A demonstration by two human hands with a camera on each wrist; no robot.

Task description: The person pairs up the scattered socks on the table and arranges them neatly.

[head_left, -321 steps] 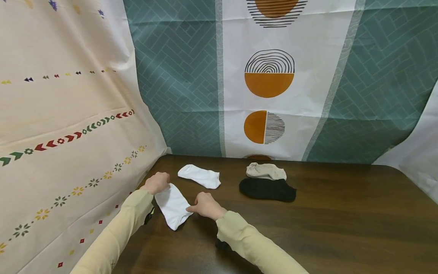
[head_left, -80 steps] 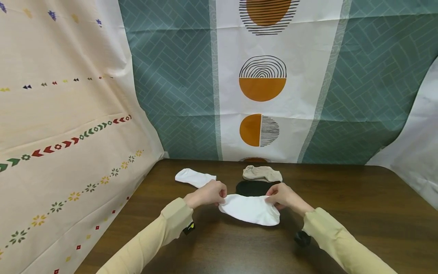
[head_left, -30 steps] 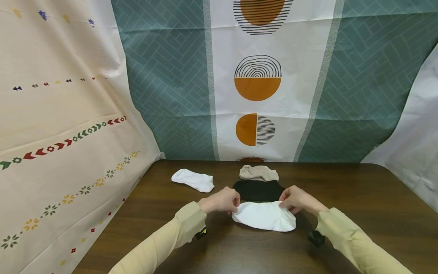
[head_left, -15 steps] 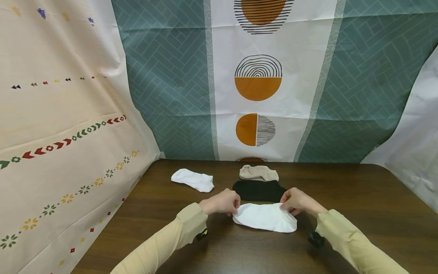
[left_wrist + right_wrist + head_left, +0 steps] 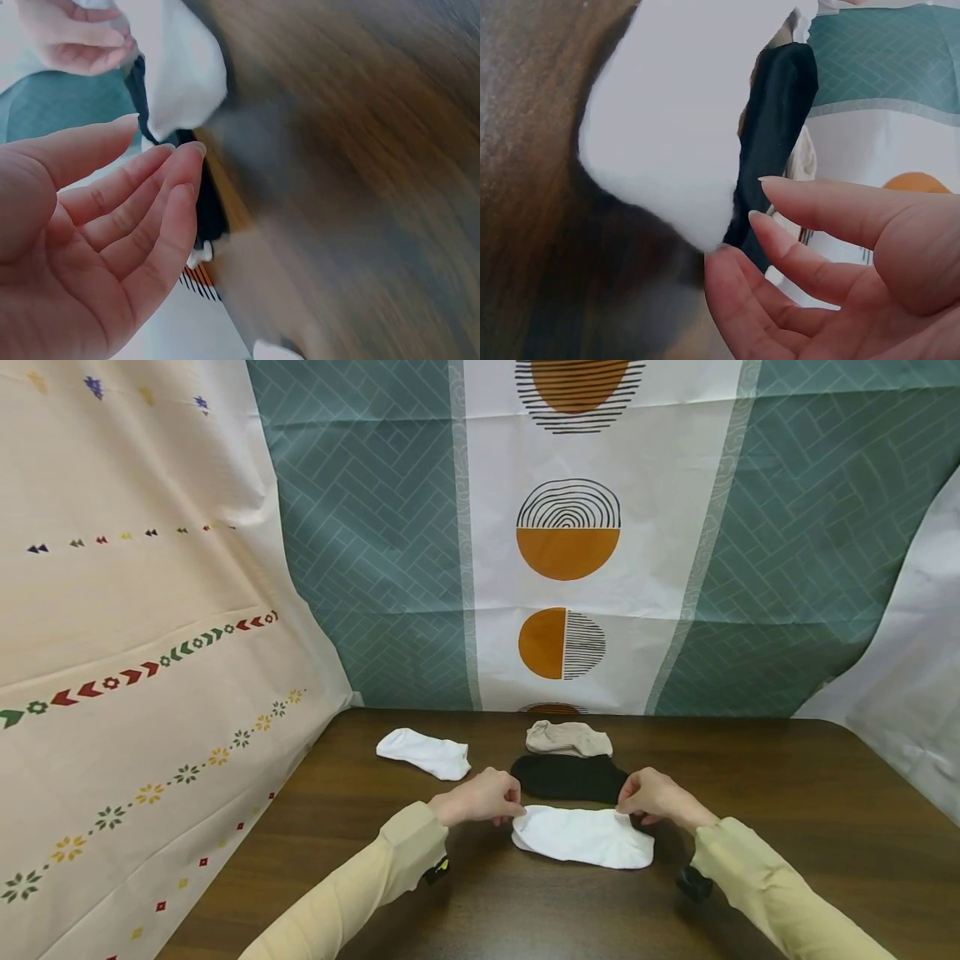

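A white sock (image 5: 585,837) lies flat and sideways on the table, just in front of a black sock (image 5: 568,777). At its left end is my left hand (image 5: 483,797); the left wrist view shows its thumb and fingers (image 5: 154,202) parted with nothing between them, the white sock (image 5: 184,67) just beyond the tips. My right hand (image 5: 656,797) is at the upper right corner. In the right wrist view its thumb and forefinger stand apart, and another fingertip touches the white sock's edge (image 5: 667,112).
Behind the black sock lies a beige sock (image 5: 568,739), slightly crumpled. A second white sock (image 5: 423,754) rests at the back left of the dark wooden table (image 5: 750,793). Patterned cloths hang behind (image 5: 390,568) and along the left side (image 5: 150,635).
The white sock was brought from the left to a place in front of the black one, then lowered flat. Both hands have loosened their pinch on it; the left has drawn back slightly.
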